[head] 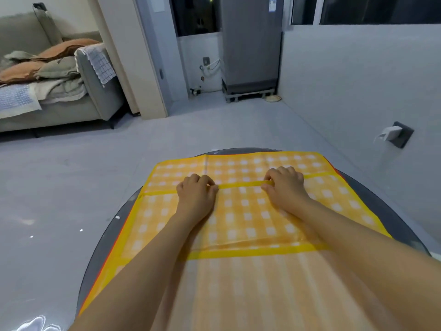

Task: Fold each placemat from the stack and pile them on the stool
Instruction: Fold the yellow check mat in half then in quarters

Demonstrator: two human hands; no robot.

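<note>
A yellow-and-white checked placemat (pixel 241 211) lies on a round dark glass table (pixel 114 225), partly folded so its yellow border edge runs across the middle. My left hand (pixel 196 194) and my right hand (pixel 285 187) both pinch that border edge, fingers curled, about a hand's width apart. Under the top mat, more of the same checked mat shows at the far side (pixel 238 161), and a red-orange edge (pixel 105 256) peeks out on the left. No stool is in view.
Grey floor (pixel 71 187) surrounds the table. A sofa (pixel 59 91) heaped with blankets stands at the far left, a fridge (pixel 250 44) on a stand at the back, and a wall with a plugged-in socket (pixel 393 134) to the right.
</note>
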